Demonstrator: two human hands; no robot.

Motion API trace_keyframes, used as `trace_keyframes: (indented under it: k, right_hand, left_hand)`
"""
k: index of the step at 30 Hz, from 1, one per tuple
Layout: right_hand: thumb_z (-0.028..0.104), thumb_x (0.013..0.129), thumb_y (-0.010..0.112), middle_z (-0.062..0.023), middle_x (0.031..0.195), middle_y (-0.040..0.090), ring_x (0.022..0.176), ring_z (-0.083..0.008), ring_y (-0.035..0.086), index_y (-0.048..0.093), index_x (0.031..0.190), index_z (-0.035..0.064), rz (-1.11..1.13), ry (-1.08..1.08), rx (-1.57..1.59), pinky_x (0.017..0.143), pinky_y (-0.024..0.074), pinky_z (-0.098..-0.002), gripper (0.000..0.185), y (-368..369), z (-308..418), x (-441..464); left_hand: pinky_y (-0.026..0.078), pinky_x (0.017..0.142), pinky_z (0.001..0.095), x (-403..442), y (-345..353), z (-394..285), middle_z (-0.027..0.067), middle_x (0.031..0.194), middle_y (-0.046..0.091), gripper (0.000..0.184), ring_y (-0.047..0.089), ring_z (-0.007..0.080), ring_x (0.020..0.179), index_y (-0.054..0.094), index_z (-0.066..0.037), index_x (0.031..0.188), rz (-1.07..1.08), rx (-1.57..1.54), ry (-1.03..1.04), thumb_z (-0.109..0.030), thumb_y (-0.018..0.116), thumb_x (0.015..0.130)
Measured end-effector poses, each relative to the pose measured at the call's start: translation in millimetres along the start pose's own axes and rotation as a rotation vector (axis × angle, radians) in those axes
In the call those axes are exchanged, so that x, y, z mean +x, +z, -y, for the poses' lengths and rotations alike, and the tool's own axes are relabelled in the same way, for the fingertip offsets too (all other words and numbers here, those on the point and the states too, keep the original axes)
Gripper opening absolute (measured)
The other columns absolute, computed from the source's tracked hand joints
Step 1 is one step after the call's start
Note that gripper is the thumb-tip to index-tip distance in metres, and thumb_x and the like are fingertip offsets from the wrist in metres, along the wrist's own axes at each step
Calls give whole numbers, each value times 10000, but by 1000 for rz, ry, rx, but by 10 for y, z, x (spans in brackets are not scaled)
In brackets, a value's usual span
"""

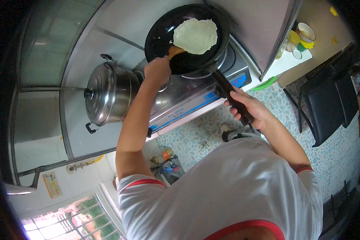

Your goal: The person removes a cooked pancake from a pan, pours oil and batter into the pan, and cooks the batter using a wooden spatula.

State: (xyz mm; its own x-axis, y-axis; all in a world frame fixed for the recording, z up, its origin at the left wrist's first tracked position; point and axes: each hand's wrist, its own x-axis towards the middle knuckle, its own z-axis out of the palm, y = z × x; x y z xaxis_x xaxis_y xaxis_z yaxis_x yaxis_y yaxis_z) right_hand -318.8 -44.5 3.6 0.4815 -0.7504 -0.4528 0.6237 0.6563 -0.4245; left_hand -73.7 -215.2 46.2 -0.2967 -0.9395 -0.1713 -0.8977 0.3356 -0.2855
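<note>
My left hand (157, 73) is closed around a wooden spatula (174, 51), and only its orange-brown blade shows. The blade reaches the lower left edge of a pale, round flatbread (195, 36) with an uneven rim. Underneath lies a dark wok (158, 42), tilted over the gas stove (176, 94). Its long black handle (238, 107) points down toward my body, and my right hand (250, 108) grips it, fingers curled round. Whether the spatula's edge is under the flatbread, I cannot tell.
A lidded steel steamer pot (112, 94) stands left of the wok. At the right, a white ledge (296, 60) holds a bowl (306, 32) and several jars. A black chair (328, 102) stands on the tiled floor. A bottle (162, 156) lies below the counter.
</note>
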Motion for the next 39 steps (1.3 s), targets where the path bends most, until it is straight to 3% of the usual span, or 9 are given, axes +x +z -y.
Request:
trace_keyframes:
  k: [6, 13, 15, 21, 27, 31, 35, 37, 39]
  right_hand:
    - [234, 878, 475, -26, 832, 496, 592, -76, 430, 336, 1269, 168, -4, 10, -31, 447, 362, -165, 421, 62, 16, -32]
    - [239, 873, 484, -20, 833, 490, 600, -78, 425, 318, 1288, 203, 11, 19, -12, 453, 355, -169, 448, 26, 10, -16]
    - [202, 880, 479, -41, 792, 511, 580, -102, 444, 384, 1226, 151, 0, 24, 47, 449, 380, -212, 362, 30, 28, -6]
    - [196, 882, 472, -42, 806, 510, 576, -103, 435, 345, 1275, 174, 9, 41, 59, 453, 378, -217, 413, 42, 15, -8]
    - [195, 876, 485, -40, 800, 509, 570, -104, 439, 372, 1246, 178, 4, 35, 52, 452, 378, -212, 388, 39, 11, -11]
    - [201, 876, 482, -35, 799, 499, 572, -93, 434, 375, 1230, 174, 0, 36, 31, 445, 366, -190, 370, 47, 1, -12]
    - [213, 880, 471, -27, 799, 486, 577, -83, 426, 356, 1243, 176, 3, 16, -2, 442, 359, -175, 383, 65, 9, -17]
    - [206, 875, 483, -32, 796, 495, 573, -99, 440, 416, 1175, 153, 2, 22, 32, 448, 374, -202, 312, 38, 0, 0]
    - [209, 875, 483, -30, 801, 492, 571, -94, 440, 417, 1175, 155, 3, 23, 6, 447, 378, -201, 312, 44, 0, 2]
  left_hand:
    - [488, 702, 388, 128, 127, -70, 186, 909, 592, 227, 591, 316, 841, 566, -24, 962, -77, -94, -80, -91, 480, 762]
    - [483, 723, 392, 65, -2, 102, 187, 908, 601, 182, 592, 332, 839, 601, 6, 869, 130, -76, -4, -89, 510, 742]
    - [481, 727, 393, 138, 17, 140, 190, 892, 605, 183, 590, 331, 846, 601, 10, 868, 158, -70, 4, -89, 511, 744]
    - [464, 732, 404, 1119, 546, -208, 193, 883, 601, 223, 581, 342, 832, 615, -16, 886, -77, -427, -29, -185, 550, 755]
    - [436, 765, 405, 850, 332, 95, 188, 900, 595, 252, 559, 343, 877, 599, -38, 934, -309, -782, -159, -217, 569, 760]
    - [455, 725, 407, 160, -569, 350, 168, 943, 581, 228, 564, 332, 885, 552, -61, 1013, -411, -260, -288, -132, 505, 802]
    - [468, 598, 340, -82, -882, 272, 100, 757, 554, 101, 578, 240, 707, 563, -48, 806, -743, 321, 91, -81, 510, 726]
    - [464, 575, 306, -50, -669, -19, 81, 732, 546, 46, 571, 197, 684, 556, -81, 743, -584, 459, 50, -89, 520, 715]
    - [473, 569, 306, -7, -411, -192, 85, 718, 549, 55, 577, 217, 692, 563, -79, 758, -560, 424, 205, -80, 532, 713]
